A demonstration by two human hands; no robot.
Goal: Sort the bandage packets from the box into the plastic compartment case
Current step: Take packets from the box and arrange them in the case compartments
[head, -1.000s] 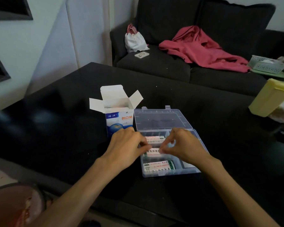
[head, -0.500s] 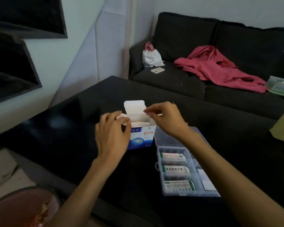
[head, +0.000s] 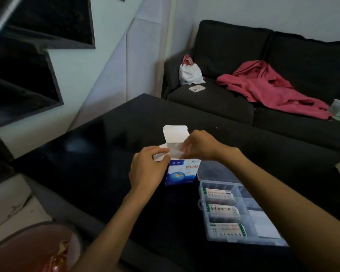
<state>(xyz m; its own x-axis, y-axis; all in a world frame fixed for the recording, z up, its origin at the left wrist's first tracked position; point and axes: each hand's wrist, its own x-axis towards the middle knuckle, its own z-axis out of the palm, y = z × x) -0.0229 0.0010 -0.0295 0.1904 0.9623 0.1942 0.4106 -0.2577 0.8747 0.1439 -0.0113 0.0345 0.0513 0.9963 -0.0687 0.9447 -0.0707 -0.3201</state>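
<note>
Both our hands at open box (head: 182,170) top: left hand (head: 146,169) pinches side flap, right hand (head: 199,147) pinches pale packet (head: 176,152) at mouth. Compartment case (head: 241,213) sits below right grip on worktop (head: 106,154), three packets (head: 221,210) inside.

One head-worn view, close above, looks forward and down across the black table (head: 98,146) toward the sofa (head: 234,55).
</note>
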